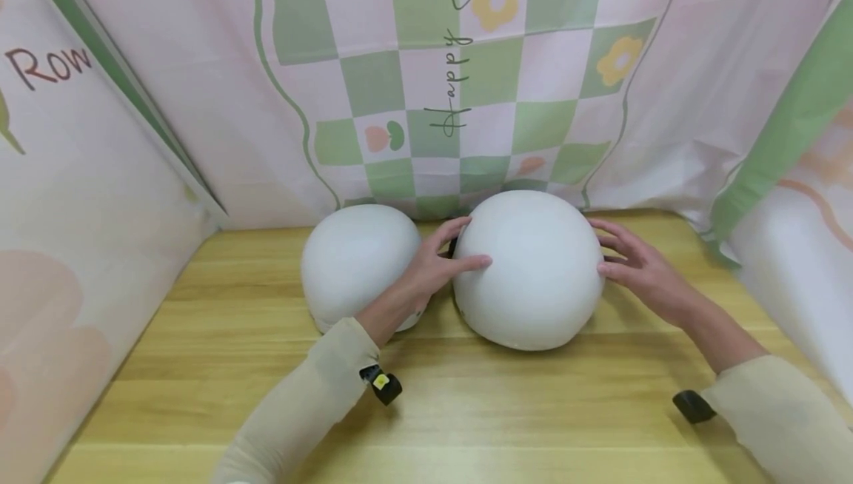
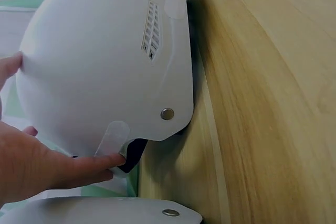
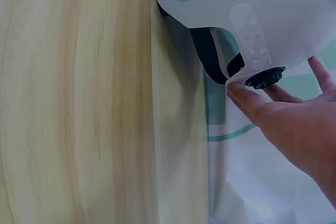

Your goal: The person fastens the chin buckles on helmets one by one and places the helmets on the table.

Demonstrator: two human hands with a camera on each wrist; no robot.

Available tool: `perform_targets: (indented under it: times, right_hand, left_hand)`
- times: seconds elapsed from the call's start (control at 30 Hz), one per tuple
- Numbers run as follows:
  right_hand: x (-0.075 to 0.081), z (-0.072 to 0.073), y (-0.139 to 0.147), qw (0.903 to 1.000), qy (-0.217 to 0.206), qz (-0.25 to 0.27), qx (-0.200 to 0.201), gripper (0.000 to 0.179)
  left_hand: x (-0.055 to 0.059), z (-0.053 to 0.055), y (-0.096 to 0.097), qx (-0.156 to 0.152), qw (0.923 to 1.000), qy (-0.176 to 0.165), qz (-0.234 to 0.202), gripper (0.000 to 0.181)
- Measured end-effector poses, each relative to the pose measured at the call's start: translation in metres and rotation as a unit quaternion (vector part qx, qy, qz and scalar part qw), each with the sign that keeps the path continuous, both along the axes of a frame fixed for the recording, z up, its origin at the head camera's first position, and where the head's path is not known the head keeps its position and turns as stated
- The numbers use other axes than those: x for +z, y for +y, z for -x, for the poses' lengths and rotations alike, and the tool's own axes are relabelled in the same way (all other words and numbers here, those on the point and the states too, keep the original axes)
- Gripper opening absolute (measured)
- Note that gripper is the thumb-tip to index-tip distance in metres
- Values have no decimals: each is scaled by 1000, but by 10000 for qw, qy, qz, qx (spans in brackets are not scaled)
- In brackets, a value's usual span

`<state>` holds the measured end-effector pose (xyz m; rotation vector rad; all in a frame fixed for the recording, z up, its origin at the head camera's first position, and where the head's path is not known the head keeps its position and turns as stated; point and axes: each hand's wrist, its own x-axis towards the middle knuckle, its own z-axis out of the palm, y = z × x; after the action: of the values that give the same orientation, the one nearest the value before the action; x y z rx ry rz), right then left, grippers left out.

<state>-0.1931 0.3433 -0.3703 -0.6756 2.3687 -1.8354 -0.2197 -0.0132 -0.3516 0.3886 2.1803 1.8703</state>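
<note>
A white helmet (image 1: 529, 269) sits dome up on the wooden table, between the person's two hands. The left hand (image 1: 433, 262) grips its left side, thumb on the shell and fingertips at the lower rim. On the opposite side the right hand (image 1: 643, 273) holds it, with fingers (image 3: 247, 98) at the rim beside a black adjustment dial (image 3: 265, 78). A black strap (image 3: 207, 53) shows under the shell. In the left wrist view, a slotted vent (image 2: 150, 31) and a round rivet (image 2: 167, 114) mark the side. The helmet's inside is hidden.
A second white helmet (image 1: 356, 262) stands just left of the held one, behind the left forearm. Printed curtains (image 1: 460, 69) hang along the back and both sides of the wooden table (image 1: 520, 417). Small black devices are worn at both sleeves.
</note>
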Motion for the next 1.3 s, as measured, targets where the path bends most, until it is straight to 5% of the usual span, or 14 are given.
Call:
perform_targets:
  times: [1.3]
  right_hand:
    - [-13, 13, -2, 9965, -610, 530, 235, 54]
  left_hand:
    - [-3, 8, 4, 207, 9984, -502, 130, 77]
